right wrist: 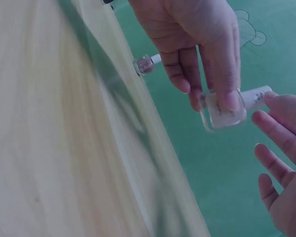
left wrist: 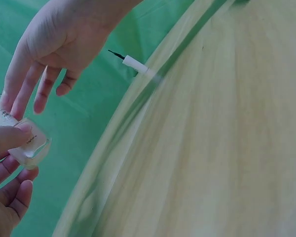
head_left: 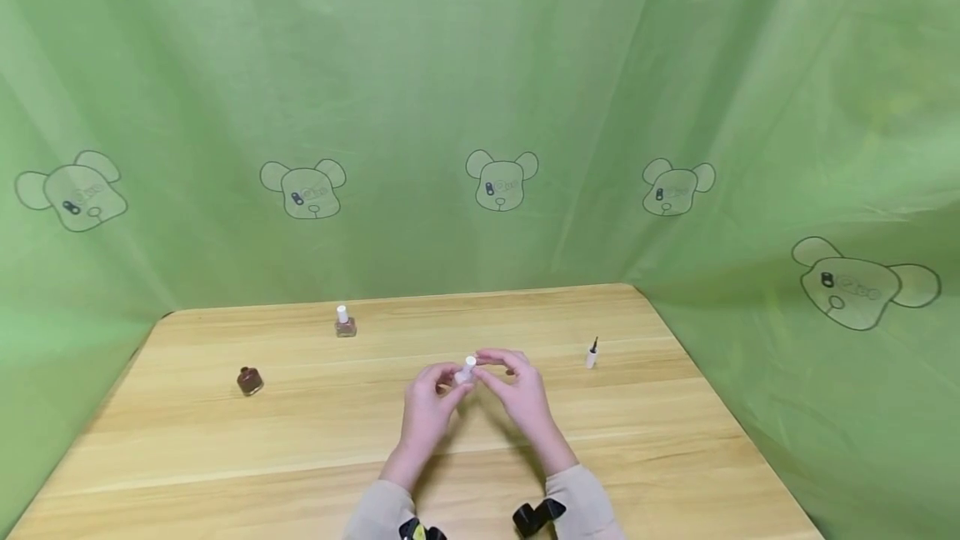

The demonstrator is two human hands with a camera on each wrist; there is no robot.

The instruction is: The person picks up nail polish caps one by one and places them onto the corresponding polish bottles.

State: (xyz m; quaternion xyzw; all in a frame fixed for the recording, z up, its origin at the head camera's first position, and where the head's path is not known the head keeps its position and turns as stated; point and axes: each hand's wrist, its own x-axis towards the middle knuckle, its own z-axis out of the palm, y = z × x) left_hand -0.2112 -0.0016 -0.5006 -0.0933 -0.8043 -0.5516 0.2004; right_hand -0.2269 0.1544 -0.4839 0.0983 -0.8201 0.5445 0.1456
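A small nail polish bottle [head_left: 465, 372] with pale polish and a white cap is held above the table, tilted. My left hand [head_left: 426, 415] pinches its glass body between thumb and fingers; in the right wrist view the thumb lies across the flat glass side. With thumb and forefinger, my right hand [head_left: 528, 398] pinches the white cap [right wrist: 258, 97], its other fingers spread apart. The cap sits on the bottle's neck; whether it is screwed tight, I cannot tell.
On the wooden table [head_left: 300, 457], a dark red, capless polish bottle [head_left: 250, 381] stands at left. A pinkish bottle [head_left: 346, 326] with a white cap stands at the back. A white cap [head_left: 592, 356] at right has its dark brush pointing up. Green curtains [head_left: 405, 107] surround the table.
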